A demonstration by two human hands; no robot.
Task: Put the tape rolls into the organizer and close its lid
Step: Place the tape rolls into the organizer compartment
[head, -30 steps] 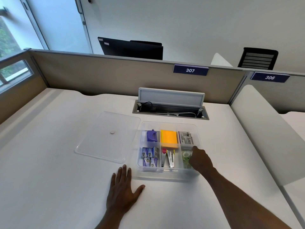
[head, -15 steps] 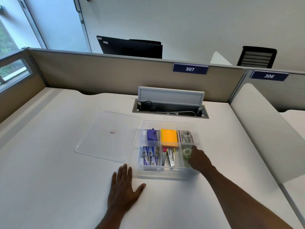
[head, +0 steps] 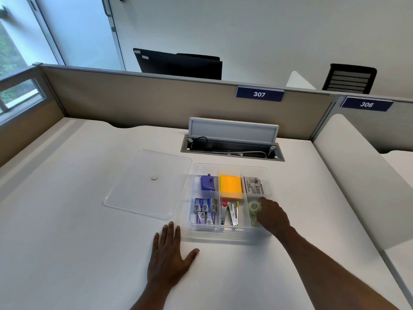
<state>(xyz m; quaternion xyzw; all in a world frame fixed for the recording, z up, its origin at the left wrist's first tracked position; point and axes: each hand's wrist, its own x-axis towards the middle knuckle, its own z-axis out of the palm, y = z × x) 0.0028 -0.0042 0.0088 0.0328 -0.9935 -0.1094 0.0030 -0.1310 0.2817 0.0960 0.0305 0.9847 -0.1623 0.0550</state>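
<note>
The right hand point(head: 271, 214) has slid a little toward the person inside the organizer's point(head: 230, 231) near-right compartment, so more of the tape roll point(head: 253, 206) now shows beyond the grip.

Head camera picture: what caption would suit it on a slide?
Right hand sets tape rolls into the organizer; lid lies alongside.

Left hand point(head: 168, 257) lies flat, fingers spread; right hand point(head: 271, 214) reaches forward, fingers curled, grip seemingly closed
</note>
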